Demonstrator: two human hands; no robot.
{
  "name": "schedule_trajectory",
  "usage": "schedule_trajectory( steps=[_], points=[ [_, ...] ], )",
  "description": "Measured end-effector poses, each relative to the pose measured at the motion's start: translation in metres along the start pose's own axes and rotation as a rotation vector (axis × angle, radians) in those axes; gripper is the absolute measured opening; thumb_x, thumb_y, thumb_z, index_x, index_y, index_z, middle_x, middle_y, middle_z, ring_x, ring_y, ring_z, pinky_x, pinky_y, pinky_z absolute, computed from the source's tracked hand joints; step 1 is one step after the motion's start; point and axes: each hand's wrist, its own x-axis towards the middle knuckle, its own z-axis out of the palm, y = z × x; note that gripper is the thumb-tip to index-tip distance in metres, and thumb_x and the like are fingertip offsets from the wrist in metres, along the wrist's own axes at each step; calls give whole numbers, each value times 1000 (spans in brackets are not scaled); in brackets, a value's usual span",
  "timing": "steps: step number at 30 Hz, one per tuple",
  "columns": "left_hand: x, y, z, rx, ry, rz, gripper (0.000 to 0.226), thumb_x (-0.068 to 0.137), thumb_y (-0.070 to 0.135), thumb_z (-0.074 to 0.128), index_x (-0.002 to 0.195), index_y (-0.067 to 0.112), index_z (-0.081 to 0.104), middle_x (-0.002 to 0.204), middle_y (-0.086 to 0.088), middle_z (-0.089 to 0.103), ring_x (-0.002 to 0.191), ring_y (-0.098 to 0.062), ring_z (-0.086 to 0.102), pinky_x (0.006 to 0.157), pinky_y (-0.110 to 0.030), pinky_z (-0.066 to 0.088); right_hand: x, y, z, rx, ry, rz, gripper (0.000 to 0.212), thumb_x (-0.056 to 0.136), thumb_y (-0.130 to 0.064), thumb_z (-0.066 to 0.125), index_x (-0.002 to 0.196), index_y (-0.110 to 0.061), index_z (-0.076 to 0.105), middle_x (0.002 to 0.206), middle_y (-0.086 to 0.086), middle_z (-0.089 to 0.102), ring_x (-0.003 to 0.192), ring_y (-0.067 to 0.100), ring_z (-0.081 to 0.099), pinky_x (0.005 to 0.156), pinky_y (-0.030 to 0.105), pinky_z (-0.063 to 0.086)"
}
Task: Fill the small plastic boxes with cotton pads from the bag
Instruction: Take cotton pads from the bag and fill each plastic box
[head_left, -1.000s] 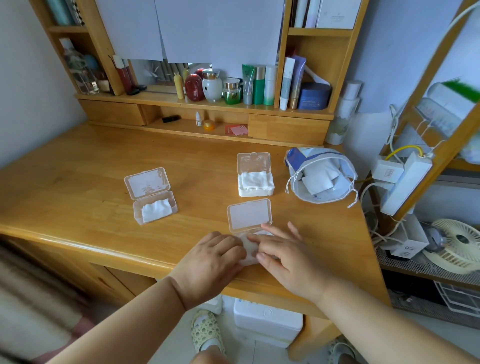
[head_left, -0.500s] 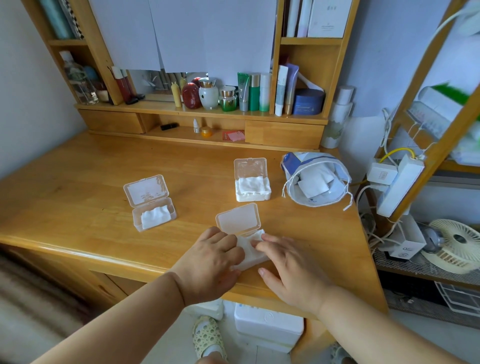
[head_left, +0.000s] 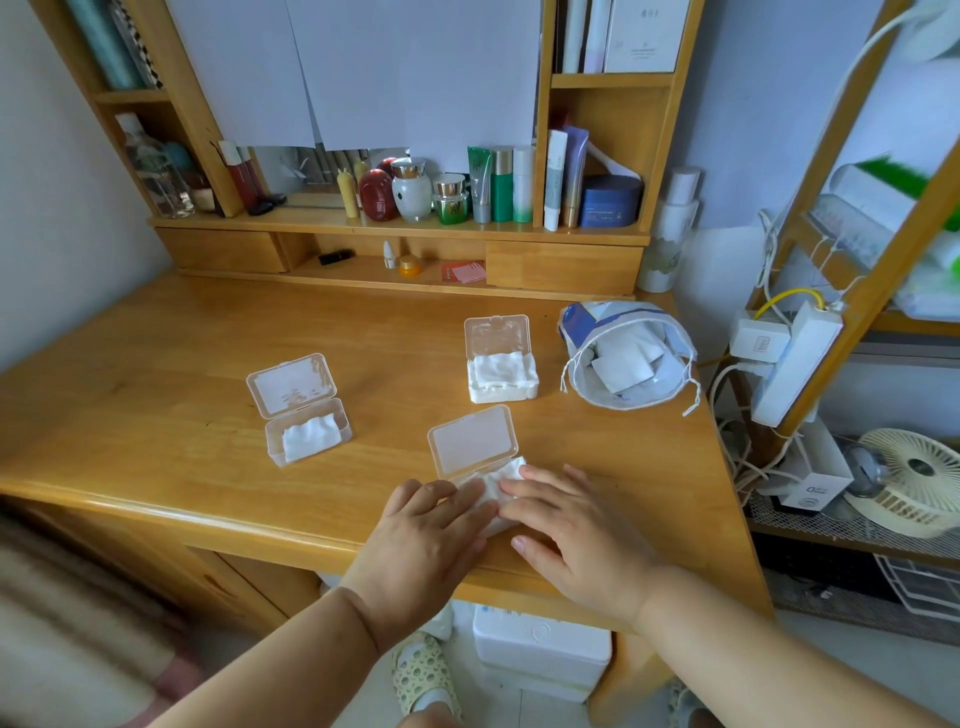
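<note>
Your left hand (head_left: 434, 535) lies flat with its fingers straight and close together, their tips pressing down on the white cotton pads (head_left: 493, 486) in the nearest small plastic box (head_left: 475, 457), which sits near the front edge of the wooden surface (head_left: 156, 364). Your right hand (head_left: 576, 530) is spread flat as well, fingers extended and slightly fanned, with the fingertips on the same pads from the other side and the thumb resting on the surface beside the box; neither hand curls round anything. The box's clear lid stands open and tilted back, just beyond your fingertips. Behind it, a second box (head_left: 501, 366) is open and packed with pads up to its rim. To the left and well apart, a third box (head_left: 304, 410) is open with only a small stack of pads inside. To the right of the second box, the drawstring bag (head_left: 626, 356) lies on the surface with its mouth open toward you and loose pads showing inside. At the back, a shelf (head_left: 395, 228) carries bottles and jars, and beside the right edge of the surface a power strip (head_left: 795, 364) hangs with its cables.
</note>
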Motion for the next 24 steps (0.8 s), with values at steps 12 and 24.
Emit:
schedule_trajectory(
  steps=[12, 24],
  points=[
    [-6, -9, 6, -79, -67, -63, 52, 102, 36, 19, 122, 20, 64, 132, 3, 59, 118, -16, 58, 105, -41, 29, -29, 19, -29, 113, 271, 242, 29, 90, -25, 60, 116, -12, 62, 133, 1, 56, 127, 18, 48, 107, 41, 38],
    [69, 60, -13, -396, 235, -131, 36, 92, 24, 50, 123, 10, 59, 122, -2, 59, 108, -19, 58, 93, -28, 44, 1, 82, -62, -278, 165, 455, 43, 90, -36, 58, 127, -14, 57, 142, 4, 48, 120, 29, 52, 102, 41, 38]
  ],
)
